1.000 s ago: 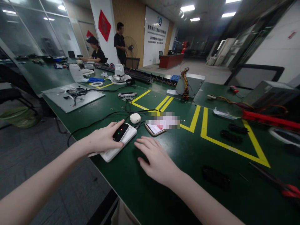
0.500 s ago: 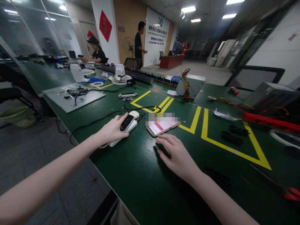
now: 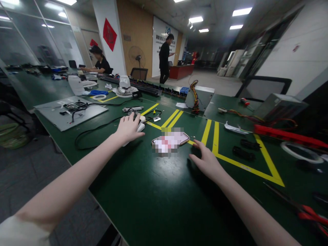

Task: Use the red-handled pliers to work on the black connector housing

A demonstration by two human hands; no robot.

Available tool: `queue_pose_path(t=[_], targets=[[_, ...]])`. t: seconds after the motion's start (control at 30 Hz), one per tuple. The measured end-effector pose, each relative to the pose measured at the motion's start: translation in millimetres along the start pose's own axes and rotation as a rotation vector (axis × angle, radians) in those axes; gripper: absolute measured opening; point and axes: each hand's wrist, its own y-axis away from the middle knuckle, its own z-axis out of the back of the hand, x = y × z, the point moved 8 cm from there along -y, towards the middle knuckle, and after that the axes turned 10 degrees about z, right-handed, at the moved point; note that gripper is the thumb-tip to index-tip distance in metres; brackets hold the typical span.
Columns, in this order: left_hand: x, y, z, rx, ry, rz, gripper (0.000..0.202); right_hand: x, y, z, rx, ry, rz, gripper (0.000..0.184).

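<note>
My left hand (image 3: 129, 130) lies with fingers stretched out over a white device (image 3: 141, 127), hiding most of it. Whether the palm presses on it I cannot tell. A phone (image 3: 171, 141) in a light-edged case rests face up on the green table, its lit screen partly blurred out. To the right of the phone is my right hand (image 3: 207, 160), fingers apart and holding nothing, close to the phone's edge but not on it. A black cable (image 3: 96, 129) loops around the left hand's side, and a small metal-looking plug (image 3: 156, 119) lies beyond the device.
A grey panel with a circuit board (image 3: 55, 114) is at the left, a white fan (image 3: 125, 89) farther back. Metal power supplies (image 3: 205, 97), a red strip (image 3: 284, 135) and red-handled scissors (image 3: 304, 212) lie rightward. Yellow tape (image 3: 215, 140) marks the green table (image 3: 159, 198). Two people are beyond.
My left hand has shifted forward over the white device, its fingers straighter. My right hand has moved right, from the phone's near edge to its right side. The standing person has turned and moved.
</note>
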Motion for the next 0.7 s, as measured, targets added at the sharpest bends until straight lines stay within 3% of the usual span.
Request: queue_pose_path(t=[0.07, 0.13, 0.17, 0.23, 0.3, 0.4, 0.5, 0.7], targets=[[-30.9, 11.8, -9.9, 0.011, 0.033, -0.076, 0.072, 2.0, 4.0, 2.7, 0.022, -0.017, -0.011, 0.066], [-60.4, 22.9, -29.4, 0.075, 0.035, -0.144, 0.081, 5.3, 10.0, 10.4, 0.011, -0.032, -0.008, 0.066], [-71.3, 27.4, -44.5, 0.164, 0.016, -0.153, 0.091, 7.3, 14.2, 15.5, -0.001, -0.041, -0.004, 0.066], [-83.5, 33.0, -69.5, 0.300, -0.048, -0.128, 0.110, 11.9, 25.4, 26.0, -0.023, -0.070, 0.010, 0.066], [-87.9, 32.9, -80.3, 0.341, -0.074, -0.091, 0.114, 17.0, 39.7, 35.5, -0.049, -0.120, 0.014, 0.066], [-89.7, 29.0, -77.8, 0.328, -0.072, -0.058, 0.105, 20.9, 62.3, 41.1, -0.068, -0.262, -0.056, 0.069], [-93.7, 33.5, -67.0, 0.315, -0.068, -0.070, 0.101, 20.1, 79.5, 33.7, -0.103, -0.546, -0.212, 0.078], [-102.1, 82.8, -43.8, 0.358, 0.230, -0.054, 0.096, 25.1, 92.0, -10.4, -0.221, -1.253, -0.555, 0.092]])
